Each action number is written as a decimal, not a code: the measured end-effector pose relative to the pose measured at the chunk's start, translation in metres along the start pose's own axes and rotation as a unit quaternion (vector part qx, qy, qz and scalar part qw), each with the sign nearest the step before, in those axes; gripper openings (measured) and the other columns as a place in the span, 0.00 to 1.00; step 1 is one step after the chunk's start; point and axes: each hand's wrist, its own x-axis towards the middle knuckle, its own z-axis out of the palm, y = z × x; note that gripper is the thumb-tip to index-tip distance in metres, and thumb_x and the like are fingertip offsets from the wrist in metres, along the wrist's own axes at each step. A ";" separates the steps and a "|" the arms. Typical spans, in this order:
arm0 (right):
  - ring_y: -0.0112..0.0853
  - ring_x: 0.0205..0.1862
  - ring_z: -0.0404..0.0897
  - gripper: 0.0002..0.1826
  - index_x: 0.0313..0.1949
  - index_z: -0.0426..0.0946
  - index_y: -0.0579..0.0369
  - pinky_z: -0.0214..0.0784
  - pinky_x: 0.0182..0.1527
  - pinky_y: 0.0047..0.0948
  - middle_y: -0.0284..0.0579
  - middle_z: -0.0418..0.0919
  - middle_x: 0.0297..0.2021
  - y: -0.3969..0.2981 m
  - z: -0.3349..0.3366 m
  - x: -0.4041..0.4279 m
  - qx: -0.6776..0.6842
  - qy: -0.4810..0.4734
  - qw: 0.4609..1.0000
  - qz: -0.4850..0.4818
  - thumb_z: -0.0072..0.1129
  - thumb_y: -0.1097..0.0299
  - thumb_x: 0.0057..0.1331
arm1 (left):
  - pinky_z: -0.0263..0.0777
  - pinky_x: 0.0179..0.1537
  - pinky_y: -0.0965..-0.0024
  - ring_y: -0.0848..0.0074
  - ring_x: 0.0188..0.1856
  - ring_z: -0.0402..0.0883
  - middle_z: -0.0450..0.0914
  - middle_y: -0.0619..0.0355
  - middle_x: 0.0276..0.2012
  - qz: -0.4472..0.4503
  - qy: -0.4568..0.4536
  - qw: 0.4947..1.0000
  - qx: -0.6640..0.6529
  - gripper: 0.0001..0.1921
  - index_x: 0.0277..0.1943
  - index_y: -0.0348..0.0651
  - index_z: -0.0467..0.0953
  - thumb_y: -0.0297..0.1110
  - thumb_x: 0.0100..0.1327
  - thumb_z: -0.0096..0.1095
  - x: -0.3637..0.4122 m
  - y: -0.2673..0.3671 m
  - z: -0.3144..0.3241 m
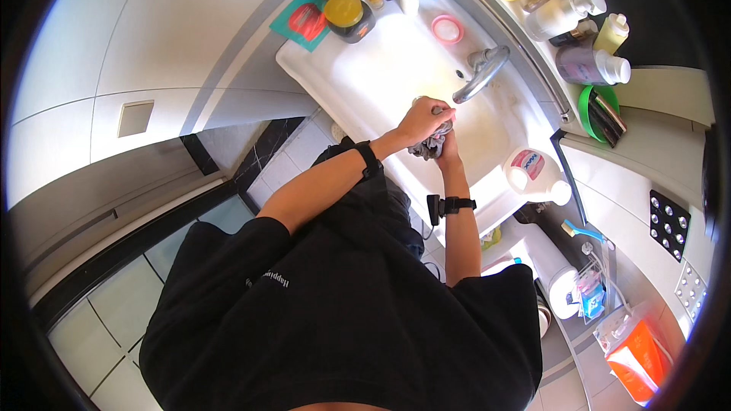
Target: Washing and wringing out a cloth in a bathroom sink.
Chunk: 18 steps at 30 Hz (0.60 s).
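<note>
Over the near side of a white washbasin (400,57), both my hands are together on a bunched, wrinkled grey cloth (427,147). My left hand (425,120) grips its upper end, with the fingers curled over it. My right hand (449,151) is closed around it from the right and below, and part of the fingers is hidden by the cloth. A curved chrome faucet (484,75) stands just beyond my hands, its spout end close to my left fingertips. Whether water runs from it cannot be told.
A yellow-lidded jar (344,10), small bottles and a pink-rimmed round container (447,29) stand on the basin's far rim. At its right end is a large white bottle (531,171). Pump bottles (557,17) and a green cup (588,114) line the shelf behind the metal rail.
</note>
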 end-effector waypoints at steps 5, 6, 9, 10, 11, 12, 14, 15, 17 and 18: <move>0.50 0.61 0.63 0.42 0.64 0.52 0.61 0.61 0.60 0.47 0.57 0.59 0.62 -0.011 0.027 -0.021 0.247 -0.264 0.922 0.140 0.34 0.35 0.65 | 0.67 0.32 0.69 0.67 0.27 0.75 0.77 0.49 0.21 0.006 -0.032 0.999 0.020 0.13 0.27 0.33 0.79 0.36 0.57 0.63 -0.003 0.013 0.009; 0.50 0.61 0.64 0.42 0.63 0.53 0.60 0.62 0.59 0.47 0.57 0.60 0.61 -0.017 0.030 -0.024 0.243 -0.267 0.922 0.137 0.34 0.35 0.64 | 0.67 0.32 0.69 0.67 0.27 0.75 0.77 0.49 0.21 0.006 -0.030 0.999 0.020 0.13 0.27 0.33 0.79 0.36 0.57 0.63 -0.003 0.015 0.009; 0.48 0.58 0.67 0.40 0.62 0.56 0.56 0.67 0.55 0.47 0.54 0.64 0.59 -0.030 0.038 -0.031 0.233 -0.273 0.925 0.128 0.33 0.34 0.64 | 0.67 0.30 0.69 0.66 0.24 0.75 0.78 0.50 0.20 0.055 -0.017 0.996 0.062 0.12 0.28 0.36 0.79 0.37 0.56 0.64 -0.005 0.020 0.008; 0.47 0.57 0.68 0.40 0.62 0.57 0.55 0.69 0.53 0.47 0.53 0.65 0.59 -0.033 0.040 -0.032 0.230 -0.275 0.925 0.125 0.33 0.33 0.64 | 0.68 0.30 0.67 0.64 0.22 0.75 0.78 0.50 0.20 0.076 -0.033 0.991 0.109 0.11 0.28 0.37 0.79 0.38 0.57 0.63 -0.006 0.021 0.006; 0.47 0.57 0.69 0.40 0.61 0.58 0.54 0.70 0.52 0.47 0.52 0.66 0.58 -0.034 0.041 -0.033 0.226 -0.278 0.926 0.122 0.33 0.33 0.64 | 0.68 0.29 0.65 0.63 0.21 0.76 0.78 0.51 0.20 0.099 -0.048 0.982 0.155 0.10 0.29 0.39 0.79 0.38 0.57 0.62 -0.007 0.021 0.005; 0.46 0.56 0.71 0.39 0.61 0.59 0.53 0.72 0.50 0.47 0.51 0.67 0.57 -0.035 0.042 -0.034 0.222 -0.280 0.926 0.119 0.33 0.33 0.63 | 0.68 0.29 0.65 0.63 0.21 0.76 0.78 0.51 0.20 0.098 -0.046 0.982 0.155 0.10 0.29 0.39 0.79 0.38 0.57 0.62 -0.007 0.016 0.005; 0.44 0.51 0.73 0.38 0.59 0.61 0.55 0.73 0.46 0.44 0.51 0.70 0.54 -0.011 0.018 -0.017 0.242 -0.290 0.915 0.144 0.34 0.35 0.64 | 0.69 0.26 0.62 0.57 0.23 0.77 0.77 0.48 0.20 0.182 -0.023 0.961 0.207 0.12 0.29 0.40 0.77 0.40 0.59 0.60 -0.007 0.006 0.007; 0.41 0.46 0.76 0.36 0.57 0.62 0.57 0.74 0.42 0.41 0.51 0.72 0.51 -0.006 0.014 -0.013 0.264 -0.300 0.901 0.170 0.36 0.37 0.65 | 0.69 0.26 0.62 0.57 0.23 0.77 0.77 0.48 0.20 0.181 -0.024 0.961 0.207 0.12 0.29 0.40 0.77 0.40 0.59 0.60 -0.007 0.005 0.007; 0.36 0.42 0.77 0.32 0.55 0.64 0.55 0.73 0.38 0.38 0.45 0.74 0.48 0.005 0.013 -0.016 0.243 -0.203 0.933 0.169 0.39 0.40 0.66 | 0.69 0.24 0.62 0.57 0.22 0.77 0.77 0.48 0.19 0.176 0.000 0.947 0.269 0.11 0.30 0.41 0.77 0.40 0.60 0.59 -0.006 0.002 0.008; 0.31 0.39 0.77 0.27 0.53 0.66 0.52 0.73 0.34 0.34 0.40 0.75 0.44 0.008 0.016 -0.019 0.218 -0.105 0.956 0.167 0.41 0.43 0.67 | 0.69 0.24 0.62 0.57 0.22 0.77 0.77 0.48 0.19 0.174 -0.001 0.947 0.269 0.11 0.30 0.41 0.77 0.40 0.60 0.59 -0.005 0.002 0.009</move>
